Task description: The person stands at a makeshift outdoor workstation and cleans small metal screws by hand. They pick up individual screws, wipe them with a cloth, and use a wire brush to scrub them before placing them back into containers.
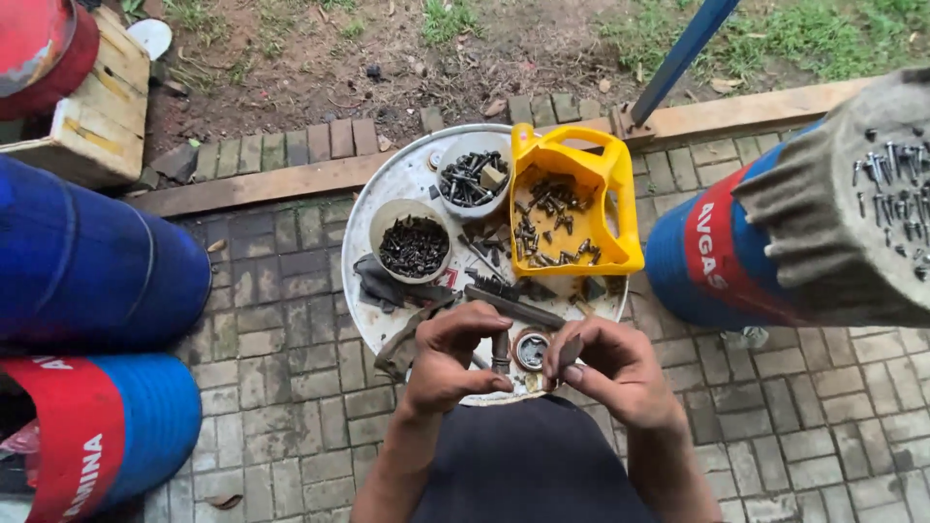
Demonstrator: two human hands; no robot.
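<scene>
My left hand (453, 356) and my right hand (608, 366) are raised together over the near rim of a round white metal tray (387, 186). The left fingers curl around a short dark bolt-like piece (501, 351). Between the right thumb and fingers sits a small flat grey metal part (571, 351). Just between both hands, on the tray, lies a small round ring-shaped part (532, 351). The tray also carries two white bowls of dark screws (414, 246) and bolts (473, 177), and a cut yellow jug (573, 208) holding more fasteners.
Blue drums lie at the left (87, 261), lower left (116, 426) and right (717, 252). A grey block (852, 223) with screws on top looms at right. A wooden crate (92, 111) stands at top left. Beyond the brick paving are a wooden plank (262, 184), dirt and grass.
</scene>
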